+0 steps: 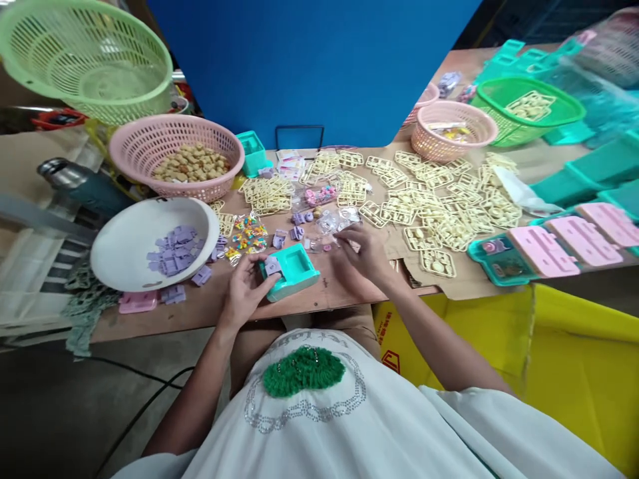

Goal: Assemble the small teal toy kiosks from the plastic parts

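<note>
My left hand [248, 288] is wrapped round the left end of a turquoise plastic box [294, 287] at the table's front edge. A small purple piece [272, 265] sits in the box's left part, beside my thumb. Right of the box, my right hand [363, 251] hovers over the table with its fingers bent together. Whatever is between those fingertips, if anything, is too small to make out. Close to them lie clear plastic bags [335, 221] and a tiny pink piece [327, 247]. Loose purple pieces [297, 232] lie just behind the box.
Cream plastic frames [419, 203] cover the right and middle table. A white bowl [112, 243] with purple pieces and a pink basket [174, 126] stand left. Turquoise boxes with pink lids [544, 251] line the right edge. A blue panel [309, 66] rises behind.
</note>
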`<state>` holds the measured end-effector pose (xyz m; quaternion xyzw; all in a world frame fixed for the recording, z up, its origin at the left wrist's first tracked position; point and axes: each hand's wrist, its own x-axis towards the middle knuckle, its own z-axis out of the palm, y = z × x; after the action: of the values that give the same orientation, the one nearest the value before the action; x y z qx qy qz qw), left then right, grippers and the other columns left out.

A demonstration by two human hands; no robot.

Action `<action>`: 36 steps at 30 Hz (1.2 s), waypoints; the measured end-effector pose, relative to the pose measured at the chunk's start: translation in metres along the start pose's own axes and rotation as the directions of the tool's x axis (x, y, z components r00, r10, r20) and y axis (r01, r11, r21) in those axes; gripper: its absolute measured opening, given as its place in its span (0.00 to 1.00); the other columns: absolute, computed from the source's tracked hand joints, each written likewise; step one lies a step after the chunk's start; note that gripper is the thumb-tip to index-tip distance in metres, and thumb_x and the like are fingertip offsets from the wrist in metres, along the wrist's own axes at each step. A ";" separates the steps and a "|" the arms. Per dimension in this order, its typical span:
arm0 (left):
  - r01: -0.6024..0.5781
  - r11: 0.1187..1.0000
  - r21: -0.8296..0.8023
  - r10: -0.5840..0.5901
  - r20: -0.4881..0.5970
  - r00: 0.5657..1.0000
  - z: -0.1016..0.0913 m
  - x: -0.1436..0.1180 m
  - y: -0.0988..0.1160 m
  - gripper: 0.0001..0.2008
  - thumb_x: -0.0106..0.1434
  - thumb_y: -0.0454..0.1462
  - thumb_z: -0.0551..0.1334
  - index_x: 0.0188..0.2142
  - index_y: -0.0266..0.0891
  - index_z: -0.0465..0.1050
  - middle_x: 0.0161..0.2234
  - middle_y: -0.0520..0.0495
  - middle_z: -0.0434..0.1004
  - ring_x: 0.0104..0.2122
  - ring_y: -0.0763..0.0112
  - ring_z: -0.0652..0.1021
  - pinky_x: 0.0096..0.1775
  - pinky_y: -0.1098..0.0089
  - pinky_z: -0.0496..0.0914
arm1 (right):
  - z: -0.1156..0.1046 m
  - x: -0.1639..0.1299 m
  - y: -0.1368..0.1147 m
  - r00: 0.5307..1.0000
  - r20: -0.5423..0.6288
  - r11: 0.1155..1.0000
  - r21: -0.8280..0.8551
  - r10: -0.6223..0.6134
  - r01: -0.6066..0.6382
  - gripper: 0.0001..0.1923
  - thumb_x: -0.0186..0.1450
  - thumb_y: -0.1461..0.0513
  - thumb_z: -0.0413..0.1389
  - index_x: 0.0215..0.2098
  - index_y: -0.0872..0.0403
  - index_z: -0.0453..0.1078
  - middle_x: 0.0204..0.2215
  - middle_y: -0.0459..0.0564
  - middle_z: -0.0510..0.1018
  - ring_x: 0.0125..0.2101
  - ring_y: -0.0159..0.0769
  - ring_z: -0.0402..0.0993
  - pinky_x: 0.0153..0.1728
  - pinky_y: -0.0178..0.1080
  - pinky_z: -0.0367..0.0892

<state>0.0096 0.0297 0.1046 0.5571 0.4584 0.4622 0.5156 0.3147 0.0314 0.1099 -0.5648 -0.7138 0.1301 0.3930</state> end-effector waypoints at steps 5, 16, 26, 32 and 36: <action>-0.083 0.990 -0.113 0.088 0.043 0.995 0.003 -0.003 -0.009 0.26 0.60 0.51 0.77 0.51 0.42 0.76 0.55 0.37 0.83 0.57 0.56 0.83 0.58 0.59 0.79 | 0.018 -0.006 -0.003 0.977 0.211 0.948 -0.313 0.002 0.066 0.12 0.73 0.62 0.56 0.42 0.53 0.84 0.40 0.60 0.81 0.45 0.52 0.69 0.47 0.53 0.68; -0.326 0.944 0.048 0.330 -0.096 0.939 0.018 -0.030 0.057 0.13 0.69 0.41 0.71 0.52 0.43 0.84 0.49 0.43 0.84 0.43 0.67 0.85 0.48 0.67 0.84 | 0.008 0.006 -0.075 0.990 0.097 0.909 0.414 -0.098 0.049 0.14 0.76 0.52 0.59 0.40 0.49 0.82 0.36 0.51 0.82 0.38 0.42 0.77 0.42 0.45 0.71; -0.138 0.978 -0.158 0.108 -0.186 0.977 0.032 -0.024 0.060 0.14 0.62 0.47 0.77 0.38 0.40 0.84 0.36 0.48 0.88 0.33 0.67 0.87 0.40 0.66 0.86 | 0.037 0.002 -0.121 0.995 -0.096 0.869 0.493 0.000 0.047 0.14 0.72 0.50 0.65 0.36 0.50 0.76 0.32 0.50 0.81 0.34 0.39 0.77 0.39 0.43 0.74; -0.344 0.938 -0.047 0.314 -0.310 0.898 0.036 -0.031 0.061 0.08 0.67 0.42 0.73 0.37 0.41 0.82 0.39 0.49 0.88 0.41 0.68 0.87 0.45 0.68 0.84 | 0.040 0.000 -0.142 0.969 -0.210 0.903 0.379 -0.130 0.203 0.09 0.75 0.58 0.62 0.36 0.49 0.77 0.33 0.50 0.83 0.35 0.41 0.79 0.39 0.45 0.73; -0.393 0.919 0.042 0.390 -0.244 0.888 0.028 -0.034 0.059 0.05 0.71 0.40 0.69 0.40 0.42 0.83 0.43 0.45 0.87 0.47 0.64 0.86 0.53 0.61 0.82 | 0.040 0.005 -0.144 0.987 -0.145 0.915 0.383 -0.072 0.124 0.12 0.74 0.55 0.61 0.33 0.50 0.74 0.31 0.50 0.81 0.34 0.40 0.77 0.38 0.44 0.72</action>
<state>0.0343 -0.0108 0.1613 0.5737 0.3952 0.6244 0.3532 0.1848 -0.0012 0.1768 -0.4456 -0.6742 0.2136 0.5488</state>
